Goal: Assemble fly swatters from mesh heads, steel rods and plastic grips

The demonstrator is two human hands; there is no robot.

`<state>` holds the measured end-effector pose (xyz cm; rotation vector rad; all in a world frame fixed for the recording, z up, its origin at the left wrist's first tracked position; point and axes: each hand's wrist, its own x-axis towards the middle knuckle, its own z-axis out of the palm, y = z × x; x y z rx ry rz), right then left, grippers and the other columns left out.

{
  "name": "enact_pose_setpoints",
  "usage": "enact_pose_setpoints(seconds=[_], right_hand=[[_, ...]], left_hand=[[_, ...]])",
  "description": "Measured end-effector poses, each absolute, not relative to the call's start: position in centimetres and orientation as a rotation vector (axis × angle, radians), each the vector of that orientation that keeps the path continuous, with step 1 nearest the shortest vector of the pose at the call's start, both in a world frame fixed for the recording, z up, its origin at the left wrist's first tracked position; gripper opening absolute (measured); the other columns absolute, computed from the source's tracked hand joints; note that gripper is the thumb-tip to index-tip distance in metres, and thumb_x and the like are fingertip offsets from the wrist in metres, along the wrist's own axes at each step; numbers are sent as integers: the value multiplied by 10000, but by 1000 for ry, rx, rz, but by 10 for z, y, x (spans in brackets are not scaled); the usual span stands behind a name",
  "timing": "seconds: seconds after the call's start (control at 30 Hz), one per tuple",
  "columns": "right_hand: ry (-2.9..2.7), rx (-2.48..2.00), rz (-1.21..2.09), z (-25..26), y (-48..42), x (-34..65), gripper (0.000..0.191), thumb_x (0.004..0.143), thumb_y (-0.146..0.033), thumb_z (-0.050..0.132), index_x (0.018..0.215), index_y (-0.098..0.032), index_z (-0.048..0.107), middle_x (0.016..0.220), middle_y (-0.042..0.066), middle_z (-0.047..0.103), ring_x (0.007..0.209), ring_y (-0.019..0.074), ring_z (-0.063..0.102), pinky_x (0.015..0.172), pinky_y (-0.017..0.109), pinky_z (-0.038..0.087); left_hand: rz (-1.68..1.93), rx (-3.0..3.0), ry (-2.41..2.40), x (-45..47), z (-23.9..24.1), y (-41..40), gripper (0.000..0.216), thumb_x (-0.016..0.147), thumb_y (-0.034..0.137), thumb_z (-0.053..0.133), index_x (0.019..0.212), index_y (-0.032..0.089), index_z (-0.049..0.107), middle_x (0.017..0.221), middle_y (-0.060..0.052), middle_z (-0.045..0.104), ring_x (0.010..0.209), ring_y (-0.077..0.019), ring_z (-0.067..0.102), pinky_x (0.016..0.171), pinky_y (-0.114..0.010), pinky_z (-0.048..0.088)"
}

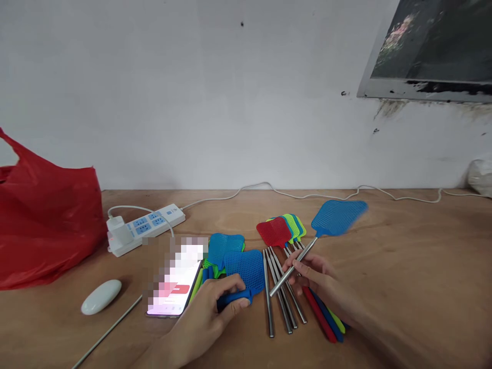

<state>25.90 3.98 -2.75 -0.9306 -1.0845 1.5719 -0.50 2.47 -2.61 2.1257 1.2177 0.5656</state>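
My right hand (313, 277) pinches the metal rod of a blue fly swatter (338, 218), whose mesh head is lifted toward the right and blurred. My left hand (209, 312) is closed on the blue handle of a loose blue swatter head (246, 269) lying on the wooden table (403, 287). Between my hands lie several bare metal rods (279, 297). Behind them sits a fan of finished swatters with a red head (273, 231) on top, and green and blue ones underneath. More blue and green heads (225, 248) are piled left of centre.
A lit phone (175, 287) lies by my left hand. A white power strip (144, 228) with a plugged charger, a white oval object (101, 296) and a red plastic bag (42, 220) occupy the left side. A white cable (307, 195) runs along the wall. A thin rod (107, 333) lies front left.
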Motion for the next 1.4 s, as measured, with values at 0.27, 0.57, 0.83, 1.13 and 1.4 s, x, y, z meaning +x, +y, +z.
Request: enact_pose_setpoints(seconds=[0.27,0.57,0.83,1.13,1.4], right_hand=[[-1006,-902,1715,-28,40,259,461,778,-616,768,825,-159,729,876,64,713,707,160,656,596,255,535],[-909,-839,1801,-21,39,258,333,813,-499,794,840,-195,663,901,71,781,794,194,731,702,273,554],[-937,-779,1816,-23,38,259,357,822,-521,783,851,-192,648,968,84,786,862,210,737,741,285,538],[-1018,-771,1809,-20,36,259,247,901,-420,717,833,-197,635,1028,93,763,908,219,724,754,305,521],[-1022,-744,1859,-25,37,261,261,906,-439,716,844,-190,667,973,75,740,861,189,698,756,297,524]], left_hand=[[485,2089,1243,-1,-25,19,309,1010,481,424,970,240,614,880,-4,645,828,-202,596,674,-274,421],[443,2093,1229,-1,-24,17,278,1028,439,418,1015,251,624,906,0,666,852,-198,598,704,-275,429],[428,2103,1212,-1,-23,19,307,1042,454,404,948,240,602,762,20,673,797,-193,595,698,-277,407],[394,2097,1285,3,-20,18,314,1033,464,417,962,243,628,605,34,646,695,-200,586,659,-281,386],[351,2120,1310,1,-23,16,315,1027,476,424,981,255,644,662,23,656,772,-217,580,700,-291,378]])
